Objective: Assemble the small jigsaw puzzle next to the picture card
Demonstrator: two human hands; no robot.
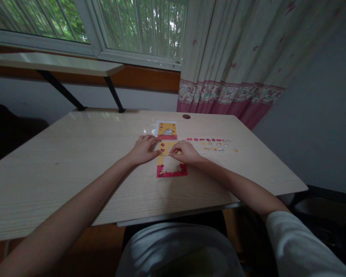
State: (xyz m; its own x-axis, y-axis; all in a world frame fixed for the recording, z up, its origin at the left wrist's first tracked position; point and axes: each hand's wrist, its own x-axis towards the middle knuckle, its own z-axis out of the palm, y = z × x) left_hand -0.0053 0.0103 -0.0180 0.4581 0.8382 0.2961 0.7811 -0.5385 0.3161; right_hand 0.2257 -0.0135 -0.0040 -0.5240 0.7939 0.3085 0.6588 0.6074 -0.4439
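A partly assembled jigsaw puzzle [172, 174] lies on the table in front of me, with a yellow upper part, a red lower border and a gap in its middle. My left hand [145, 150] rests at its left edge, fingers and thumb spread and touching it. Over the puzzle's upper right, my right hand [186, 151] pinches a small puzzle piece at the top of the gap; the fingers mostly hide it. Just beyond the puzzle lies a reference picture [167, 130] of a white animal on yellow and red.
Right of my right hand, red puzzle pieces [206, 139] form a row, with loose yellow and white pieces [213, 149] nearer me. The wooden table [103, 184] has a cable hole [186, 116] at the back. A raised shelf [60, 63] stands back left; a curtain [219, 77] hangs behind.
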